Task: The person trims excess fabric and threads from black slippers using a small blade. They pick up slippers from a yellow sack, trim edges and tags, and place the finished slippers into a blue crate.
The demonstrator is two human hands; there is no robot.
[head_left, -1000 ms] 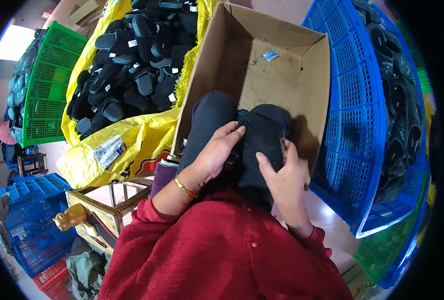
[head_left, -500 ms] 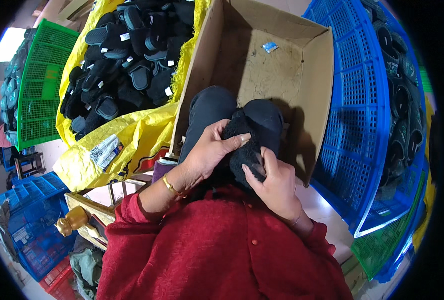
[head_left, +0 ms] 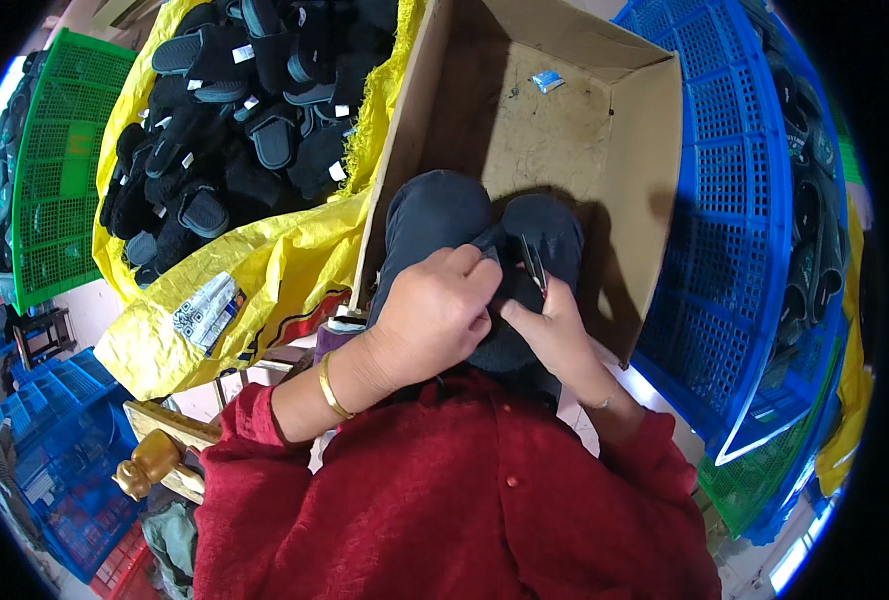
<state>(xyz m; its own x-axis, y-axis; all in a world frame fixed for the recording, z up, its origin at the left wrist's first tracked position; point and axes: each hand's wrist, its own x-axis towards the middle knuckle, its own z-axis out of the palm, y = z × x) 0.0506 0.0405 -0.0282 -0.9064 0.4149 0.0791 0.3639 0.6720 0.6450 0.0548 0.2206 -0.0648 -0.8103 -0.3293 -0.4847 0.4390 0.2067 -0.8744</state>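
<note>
Carton walls point(head_left: 655, 170) are flanking your knees point(head_left: 437, 205); your left hand point(head_left: 440, 310) is clenching a dark piece point(head_left: 489, 241), seemingly steadying it, your right hand point(head_left: 557, 328) gripping snips point(head_left: 535, 264).

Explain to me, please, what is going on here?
A seated person works with both hands over the lap. The left hand grips a dark slipper, mostly hidden by the hands. The right hand holds a small pointed tool, seemingly snips, close to it. Beyond the knees is a cardboard box with a small blue packet inside. A yellow sack of black slippers stands left, a blue crate of dark footwear right.
</note>
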